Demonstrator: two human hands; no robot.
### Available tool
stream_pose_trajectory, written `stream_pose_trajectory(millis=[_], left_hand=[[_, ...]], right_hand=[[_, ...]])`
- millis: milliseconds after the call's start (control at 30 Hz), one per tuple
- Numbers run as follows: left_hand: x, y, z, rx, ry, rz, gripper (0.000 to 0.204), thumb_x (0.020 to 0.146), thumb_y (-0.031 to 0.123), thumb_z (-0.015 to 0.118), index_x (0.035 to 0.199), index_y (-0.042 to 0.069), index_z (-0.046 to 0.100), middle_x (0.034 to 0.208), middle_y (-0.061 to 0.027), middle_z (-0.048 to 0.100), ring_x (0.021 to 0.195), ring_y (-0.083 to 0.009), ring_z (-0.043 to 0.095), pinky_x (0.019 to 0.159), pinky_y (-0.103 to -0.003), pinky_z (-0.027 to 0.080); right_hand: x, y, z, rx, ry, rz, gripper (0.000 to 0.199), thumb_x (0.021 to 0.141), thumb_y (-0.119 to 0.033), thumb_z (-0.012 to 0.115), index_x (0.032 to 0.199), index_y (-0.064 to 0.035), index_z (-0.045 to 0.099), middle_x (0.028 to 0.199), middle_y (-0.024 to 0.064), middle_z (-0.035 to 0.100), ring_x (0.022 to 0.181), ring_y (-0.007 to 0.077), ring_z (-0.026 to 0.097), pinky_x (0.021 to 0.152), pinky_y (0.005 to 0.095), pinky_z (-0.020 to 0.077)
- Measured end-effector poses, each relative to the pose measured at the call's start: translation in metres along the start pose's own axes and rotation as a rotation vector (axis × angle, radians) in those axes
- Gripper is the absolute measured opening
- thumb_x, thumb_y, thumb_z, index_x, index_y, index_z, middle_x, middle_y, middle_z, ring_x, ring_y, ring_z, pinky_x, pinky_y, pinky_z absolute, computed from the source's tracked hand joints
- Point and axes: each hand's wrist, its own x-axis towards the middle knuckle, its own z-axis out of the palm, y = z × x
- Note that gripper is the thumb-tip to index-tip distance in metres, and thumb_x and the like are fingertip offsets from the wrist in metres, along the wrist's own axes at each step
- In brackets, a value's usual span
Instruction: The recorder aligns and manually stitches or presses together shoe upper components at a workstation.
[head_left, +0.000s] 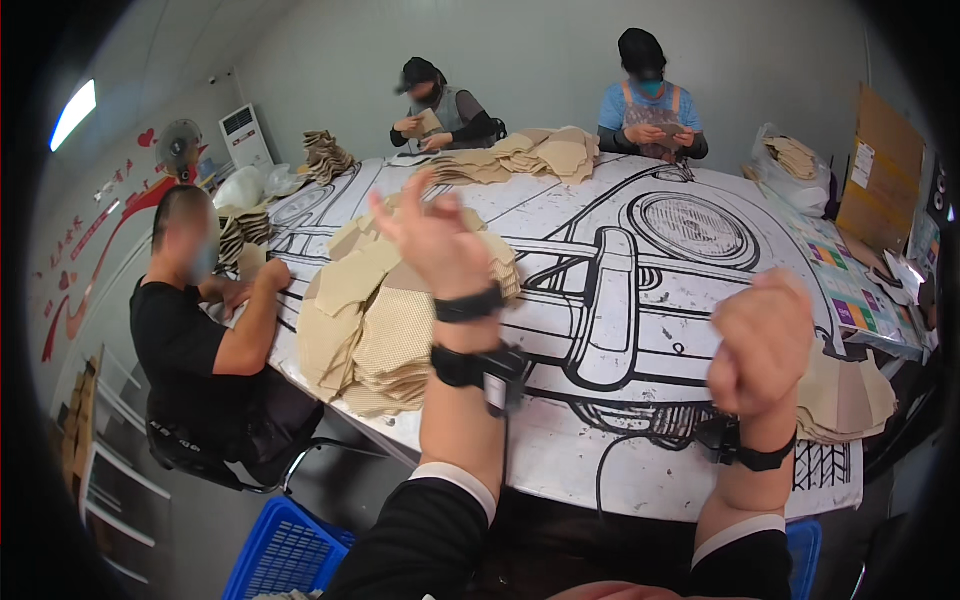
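Note:
My left hand [435, 245] is raised over the table, palm up with its fingers apart and nothing in it. Beneath and beside it lies a large heap of beige cut fabric pieces [375, 325], some with a dotted, mesh-like face; the hand appears to be above them. On the right, my right hand [762, 345] is held up in a loose fist, slightly blurred, with no object showing. A smaller stack of beige pieces [845, 398] sits beyond that wrist at the table's right edge. Dark straps circle both my wrists.
The white tabletop [540, 420] bears a black car drawing. A person [200, 300] sits at the left; two others [435, 110] work across the table. More beige pieces [540, 152] lie at the far edge. A cardboard sheet [880, 160] stands right; a blue basket [285, 550] is below.

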Motion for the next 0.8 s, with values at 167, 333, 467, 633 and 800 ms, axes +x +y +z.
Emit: stream_pose_trajectory(millis=[167,333,467,633,800], left_hand=[[0.025,0.018,-0.015,0.351,0.083,0.053,0.046,0.084,0.010,0.048,0.128,0.010,0.035,0.132,-0.0119,0.040,0.120,-0.0257,0.039,0.098,-0.036,0.032],[0.029,-0.013,-0.022,0.403,-0.411,-0.263,0.057,0.087,0.018,0.048,0.140,0.013,0.027,0.148,-0.0134,0.013,0.135,-0.0231,0.018,0.107,-0.034,0.014],[0.033,-0.018,-0.034,0.805,-0.414,0.341,0.055,0.090,0.027,0.046,0.138,0.004,0.029,0.147,-0.0143,0.016,0.133,-0.0252,0.022,0.106,-0.035,0.017],[-0.031,-0.018,0.009,0.353,-1.173,-0.594,0.040,0.093,0.021,0.044,0.130,0.006,0.044,0.127,-0.0132,0.048,0.117,-0.0217,0.043,0.098,-0.033,0.031],[-0.085,-0.019,0.027,0.289,-1.572,-0.474,0.029,0.089,0.016,0.053,0.115,0.003,0.052,0.101,-0.0055,0.057,0.094,-0.0144,0.051,0.085,-0.027,0.039]], right_hand=[[-0.003,0.023,-0.014,-0.144,0.048,0.261,0.013,0.064,0.000,0.048,0.075,-0.0018,0.055,0.070,0.0089,0.054,0.067,0.0259,0.051,0.081,0.0435,0.0412],[-0.005,0.027,-0.014,-0.139,-0.001,0.336,0.013,0.067,0.002,0.047,0.076,-0.0018,0.056,0.071,0.0097,0.054,0.070,0.0274,0.051,0.085,0.0437,0.0394],[-0.004,0.026,-0.013,-0.111,0.003,0.346,0.012,0.066,0.001,0.048,0.075,-0.0020,0.056,0.071,0.0098,0.055,0.070,0.0272,0.051,0.085,0.0443,0.0398],[0.002,0.012,0.006,0.251,-0.173,0.170,0.013,0.057,-0.003,0.053,0.070,-0.0025,0.056,0.070,0.0086,0.055,0.066,0.0256,0.052,0.074,0.0412,0.0451],[0.001,-0.013,0.028,0.374,-0.246,0.069,0.017,0.051,-0.009,0.057,0.067,-0.0022,0.056,0.066,0.0051,0.052,0.061,0.0221,0.052,0.061,0.0335,0.0464]])
